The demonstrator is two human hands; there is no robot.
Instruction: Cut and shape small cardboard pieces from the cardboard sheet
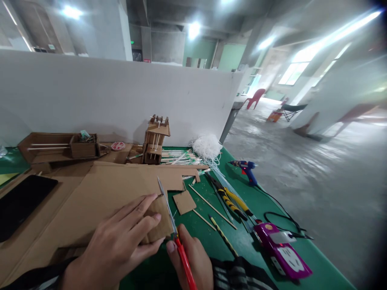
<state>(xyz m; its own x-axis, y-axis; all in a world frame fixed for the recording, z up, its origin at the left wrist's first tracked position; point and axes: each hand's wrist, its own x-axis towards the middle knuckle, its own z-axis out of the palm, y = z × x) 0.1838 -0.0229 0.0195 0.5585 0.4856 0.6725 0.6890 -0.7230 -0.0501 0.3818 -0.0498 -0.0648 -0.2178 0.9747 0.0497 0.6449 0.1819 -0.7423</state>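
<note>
My left hand [121, 237] is pressed over a small cardboard piece [160, 221], its fingers across the top and its thumb at the near edge. My right hand [193, 257] is wrapped round the red handle of a pair of scissors [185, 259], seen nearly edge-on. The blades point away from me and lie along the right edge of the piece; whether they cut into it I cannot tell. Just right of the blades lies a loose cardboard square [184, 202]. A large cardboard sheet [121, 181] with a notched right end extends beneath my left hand.
Pliers [229, 197], thin sticks [213, 207], a pencil [223, 235] and a purple power strip [282, 249] lie at right. A glue gun [246, 169] rests near the table edge. Behind stand a cardboard tower [155, 141], white strands [207, 147] and a cardboard box [60, 147]. A phone [26, 203] lies left.
</note>
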